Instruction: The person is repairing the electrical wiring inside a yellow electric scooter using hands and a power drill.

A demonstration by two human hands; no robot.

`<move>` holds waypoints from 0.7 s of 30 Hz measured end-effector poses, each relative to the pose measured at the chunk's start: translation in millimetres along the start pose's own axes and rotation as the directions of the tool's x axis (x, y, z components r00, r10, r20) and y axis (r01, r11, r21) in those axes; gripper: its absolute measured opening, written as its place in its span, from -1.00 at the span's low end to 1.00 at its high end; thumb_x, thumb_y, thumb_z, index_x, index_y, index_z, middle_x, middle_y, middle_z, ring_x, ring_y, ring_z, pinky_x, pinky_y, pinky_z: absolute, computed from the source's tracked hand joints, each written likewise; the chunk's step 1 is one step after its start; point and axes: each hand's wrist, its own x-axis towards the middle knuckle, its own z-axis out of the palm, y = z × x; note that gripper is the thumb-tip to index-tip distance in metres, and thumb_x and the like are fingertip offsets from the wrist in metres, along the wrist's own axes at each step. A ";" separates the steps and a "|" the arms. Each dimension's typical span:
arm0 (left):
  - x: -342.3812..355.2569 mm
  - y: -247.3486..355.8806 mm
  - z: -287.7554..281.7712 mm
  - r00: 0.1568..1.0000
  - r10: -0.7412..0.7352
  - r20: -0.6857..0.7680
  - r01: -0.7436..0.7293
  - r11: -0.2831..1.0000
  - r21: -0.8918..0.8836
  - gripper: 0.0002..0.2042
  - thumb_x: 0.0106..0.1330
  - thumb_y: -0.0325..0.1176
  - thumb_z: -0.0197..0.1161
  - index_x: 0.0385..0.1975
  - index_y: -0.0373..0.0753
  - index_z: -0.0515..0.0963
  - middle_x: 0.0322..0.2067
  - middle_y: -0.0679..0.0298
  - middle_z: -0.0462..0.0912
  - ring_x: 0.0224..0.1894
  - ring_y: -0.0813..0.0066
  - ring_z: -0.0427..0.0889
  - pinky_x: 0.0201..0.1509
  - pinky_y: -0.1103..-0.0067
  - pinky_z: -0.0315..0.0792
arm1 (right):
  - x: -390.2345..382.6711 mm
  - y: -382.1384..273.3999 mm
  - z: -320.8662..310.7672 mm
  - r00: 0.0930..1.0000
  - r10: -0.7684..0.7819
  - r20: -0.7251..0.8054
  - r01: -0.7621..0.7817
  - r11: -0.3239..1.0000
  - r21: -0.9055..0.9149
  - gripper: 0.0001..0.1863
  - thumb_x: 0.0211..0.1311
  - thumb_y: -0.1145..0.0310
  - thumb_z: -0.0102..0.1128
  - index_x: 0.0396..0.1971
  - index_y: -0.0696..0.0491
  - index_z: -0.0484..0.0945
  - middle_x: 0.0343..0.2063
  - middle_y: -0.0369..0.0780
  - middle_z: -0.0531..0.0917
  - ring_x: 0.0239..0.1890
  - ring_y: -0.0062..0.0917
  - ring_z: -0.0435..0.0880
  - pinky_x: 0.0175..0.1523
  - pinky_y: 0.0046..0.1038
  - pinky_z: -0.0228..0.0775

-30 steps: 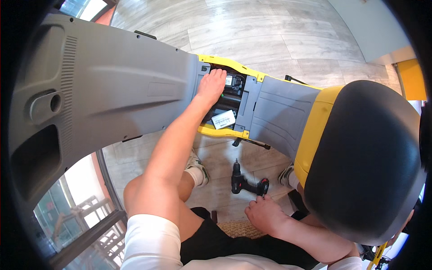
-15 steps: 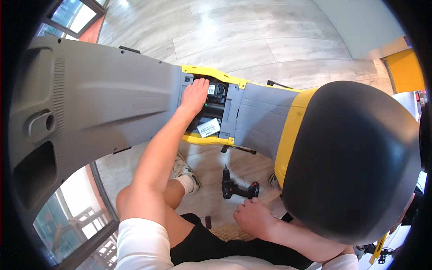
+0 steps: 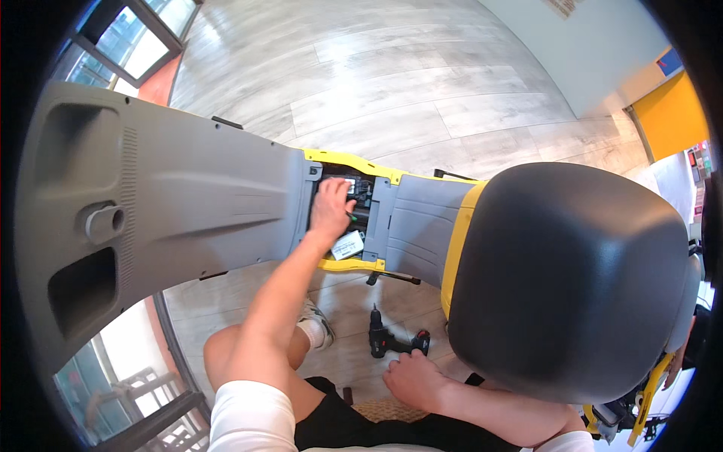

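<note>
At the far left, the grey front panel (image 3: 188, 203) of the scooter is spreading wide, with a round socket and a dark recess moulded into it. Just right of it, the open compartment (image 3: 360, 207) is showing black parts and a white tag (image 3: 347, 245), framed by a yellow edge. My left hand (image 3: 332, 205) is reaching away from me into that opening, arm stretched nearly straight from my shoulder, back of the hand facing up. Its fingers (image 3: 337, 188) are lying close together and curling onto the black parts; I cannot tell whether they are pinching anything. Nearer to me, on the wooden floor (image 3: 422, 90), a black cordless drill (image 3: 390, 343) is lying on its side. My right hand (image 3: 414, 380) is resting low just near of the drill, fingers loosely folded, apparently holding nothing, just short of the tool. To the right, the black seat (image 3: 572, 279) is filling the scene.
</note>
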 end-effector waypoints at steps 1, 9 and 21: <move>-8.0 8.0 4.1 0.999 -0.026 0.034 0.027 0.999 -0.035 -0.48 0.15 -0.43 0.46 0.16 -0.32 0.53 0.13 0.05 0.56 0.27 0.00 0.49 0.29 0.25 0.45 | -0.6 0.3 -1.0 1.000 0.001 0.000 -0.001 1.000 -0.002 -0.78 0.32 0.29 0.17 -0.14 0.02 0.69 -0.25 -0.22 0.70 -0.15 -0.34 0.69 -0.06 -0.23 0.41; -61.5 34.7 17.5 0.977 0.021 0.211 -0.047 0.992 0.117 -0.36 0.28 -0.45 0.23 0.40 -0.46 0.30 0.45 -0.04 0.29 0.47 0.03 0.29 0.42 0.18 0.28 | -3.7 -1.1 -0.6 0.999 -0.037 -0.002 0.037 0.999 -0.013 -0.78 0.32 0.30 0.16 -0.14 0.01 0.68 -0.24 -0.20 0.70 -0.13 -0.33 0.68 -0.06 -0.24 0.42; -33.1 -15.4 -33.5 0.937 -0.349 0.010 0.347 0.934 0.082 -0.40 0.21 -0.35 0.53 0.23 -0.28 0.42 0.15 0.02 0.43 0.20 -0.04 0.53 0.23 0.23 0.53 | -1.3 -8.6 8.9 1.000 -0.025 0.001 0.025 1.000 -0.002 -0.76 0.39 0.29 0.11 -0.20 -0.04 0.77 -0.18 -0.21 0.76 -0.06 -0.31 0.70 -0.03 -0.20 0.39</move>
